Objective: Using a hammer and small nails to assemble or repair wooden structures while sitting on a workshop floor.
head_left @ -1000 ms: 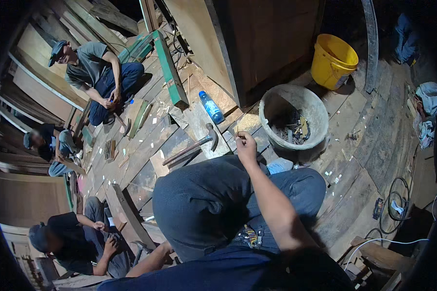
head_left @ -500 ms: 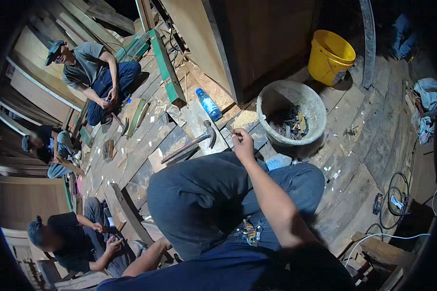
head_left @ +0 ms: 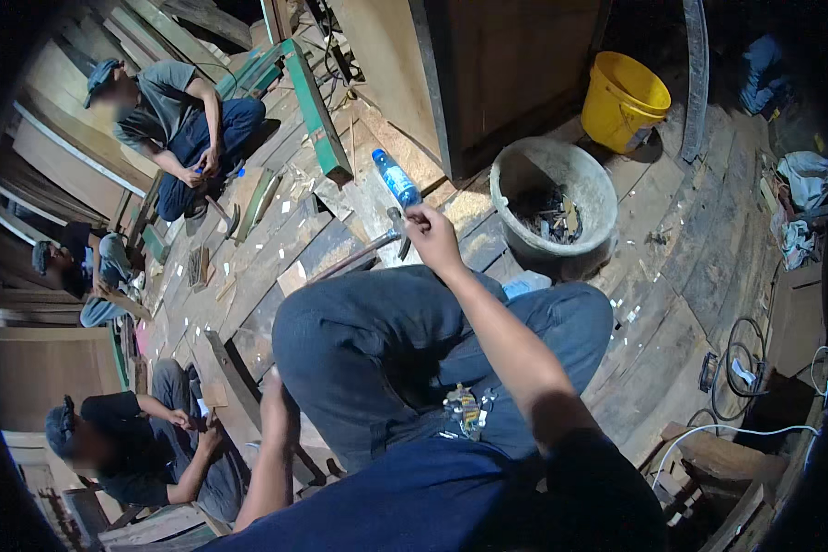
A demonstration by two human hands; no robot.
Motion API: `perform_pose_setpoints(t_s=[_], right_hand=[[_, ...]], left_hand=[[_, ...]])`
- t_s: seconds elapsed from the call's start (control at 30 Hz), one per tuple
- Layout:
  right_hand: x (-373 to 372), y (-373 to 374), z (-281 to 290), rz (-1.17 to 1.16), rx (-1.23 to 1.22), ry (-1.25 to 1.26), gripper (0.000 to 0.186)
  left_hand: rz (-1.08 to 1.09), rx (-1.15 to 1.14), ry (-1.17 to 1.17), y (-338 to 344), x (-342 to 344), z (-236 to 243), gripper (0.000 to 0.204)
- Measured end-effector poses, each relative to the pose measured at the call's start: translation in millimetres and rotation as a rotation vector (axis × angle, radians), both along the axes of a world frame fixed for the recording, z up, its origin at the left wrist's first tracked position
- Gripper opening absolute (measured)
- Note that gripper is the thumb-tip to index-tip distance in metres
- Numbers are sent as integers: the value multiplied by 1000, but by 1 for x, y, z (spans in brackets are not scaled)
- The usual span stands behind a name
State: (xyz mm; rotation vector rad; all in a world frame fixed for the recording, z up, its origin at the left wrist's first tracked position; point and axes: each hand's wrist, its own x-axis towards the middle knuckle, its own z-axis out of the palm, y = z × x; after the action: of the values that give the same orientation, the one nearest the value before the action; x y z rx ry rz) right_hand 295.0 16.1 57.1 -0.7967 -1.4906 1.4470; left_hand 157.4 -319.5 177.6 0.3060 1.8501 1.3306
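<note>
My right hand (head_left: 434, 235) is closed in a pinch beside the head of a claw hammer (head_left: 354, 253); whatever lies between the fingertips is hidden. The hammer lies on a pale board, just past my raised knee, with a blue plastic bottle (head_left: 394, 177) beyond it. My left hand (head_left: 274, 396) is at the outer side of my left knee, blurred, its fingers too unclear to read. A grey bucket (head_left: 552, 212) of scrap stands to the right of my right hand. A small yellow-and-black cluster of items (head_left: 465, 409) sits in my lap.
Three co-workers (head_left: 184, 129) sit on the plank floor (head_left: 662, 304) at left, among stacked boards. A green beam (head_left: 313, 110) lies ahead, beside a wooden panel (head_left: 515, 74). A yellow bucket (head_left: 621, 106) stands at back right; coiled cables (head_left: 741, 368) lie at right.
My right hand has moved up and left toward the hammer head. My left hand has risen from low beside my hip to beside my knee.
</note>
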Motion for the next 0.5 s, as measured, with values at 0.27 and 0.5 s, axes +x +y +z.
perform_pose_setpoints(t_s=[0.27, 0.5], right_hand=[[20, -88, 121, 79, 452, 112, 17], [89, -128, 122, 124, 320, 1, 13]], left_hand=[[-385, 335, 1081, 127, 33, 75, 38], [-934, 216, 794, 131, 38, 59, 12]])
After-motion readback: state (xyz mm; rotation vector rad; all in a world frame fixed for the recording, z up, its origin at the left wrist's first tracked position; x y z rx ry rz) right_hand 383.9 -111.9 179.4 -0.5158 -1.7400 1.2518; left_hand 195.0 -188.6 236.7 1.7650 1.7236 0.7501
